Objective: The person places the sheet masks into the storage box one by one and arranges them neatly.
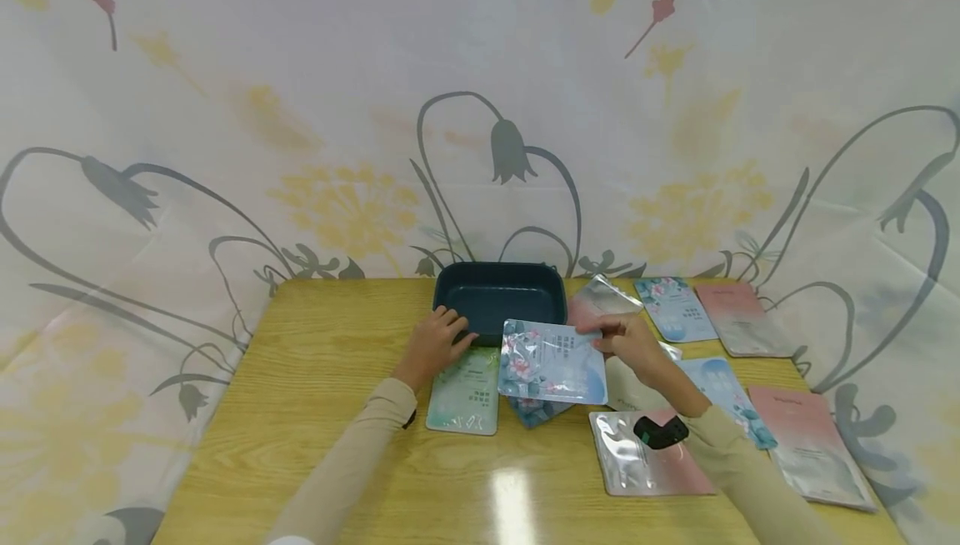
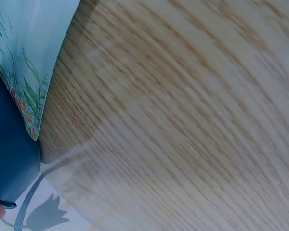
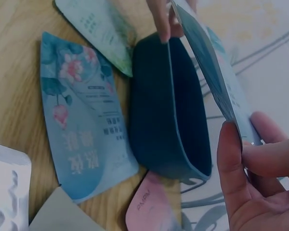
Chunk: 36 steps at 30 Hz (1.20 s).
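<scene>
Pale-blue and glossy, a flat foil sachet printed with pink flowers (image 1: 553, 360) is pinched by its right edge between the thumb and fingers (image 3: 231, 163) of the right hand (image 1: 628, 343), held off the wooden counter (image 1: 330, 378) just in front of a dark teal rectangular plastic tray (image 1: 500, 297). That tray sits at the counter's far edge, about the middle. The left hand (image 1: 435, 341) rests against the tray's near left corner, fingers curled over the rim and gripping it. Just beside that hand, a mint-green sachet (image 1: 467, 391) lies flat on the counter, and a second blue floral sachet (image 3: 79, 120) lies under the held one, touching the tray's near side. Toward the counter's right edge more sachets are spread: a pink one (image 1: 742, 317) and a blue one (image 1: 675, 307) near the far right corner, a pink-and-silver one (image 1: 645, 466) near the front by the right sleeve, and another pink one (image 1: 813, 457) at the right edge.
</scene>
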Tool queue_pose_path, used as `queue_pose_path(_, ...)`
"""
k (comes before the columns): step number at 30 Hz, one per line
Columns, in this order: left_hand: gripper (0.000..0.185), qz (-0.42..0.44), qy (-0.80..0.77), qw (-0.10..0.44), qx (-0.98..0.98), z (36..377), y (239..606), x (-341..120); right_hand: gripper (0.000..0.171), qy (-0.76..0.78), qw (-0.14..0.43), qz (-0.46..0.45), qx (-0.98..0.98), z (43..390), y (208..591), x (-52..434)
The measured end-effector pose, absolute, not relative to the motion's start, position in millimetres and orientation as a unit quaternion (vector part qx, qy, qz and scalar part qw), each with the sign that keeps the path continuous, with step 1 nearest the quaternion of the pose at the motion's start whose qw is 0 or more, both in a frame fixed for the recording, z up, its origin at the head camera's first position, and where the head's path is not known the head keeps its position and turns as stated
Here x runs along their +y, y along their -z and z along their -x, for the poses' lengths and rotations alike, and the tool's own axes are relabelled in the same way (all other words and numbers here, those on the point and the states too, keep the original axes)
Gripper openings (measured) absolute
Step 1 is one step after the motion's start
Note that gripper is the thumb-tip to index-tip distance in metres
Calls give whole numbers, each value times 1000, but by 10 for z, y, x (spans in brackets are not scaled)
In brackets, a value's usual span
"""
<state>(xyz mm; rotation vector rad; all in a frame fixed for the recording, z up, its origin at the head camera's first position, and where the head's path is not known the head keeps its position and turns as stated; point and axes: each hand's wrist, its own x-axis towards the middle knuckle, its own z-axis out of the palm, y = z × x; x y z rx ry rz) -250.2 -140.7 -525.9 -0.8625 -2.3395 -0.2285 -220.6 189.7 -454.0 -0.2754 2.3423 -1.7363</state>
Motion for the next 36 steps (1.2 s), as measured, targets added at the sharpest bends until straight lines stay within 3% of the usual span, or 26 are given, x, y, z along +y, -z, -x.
queue_pose_path(8, 20, 325, 88, 316, -887, 2476, 5237, -1443, 28, 591, 83, 107, 795, 2373, 4574, 1855)
queue_pose_path(36, 21, 318, 87, 310, -892, 2522, 5287, -1418, 28, 575, 116, 62, 807, 2972, 4623, 1568)
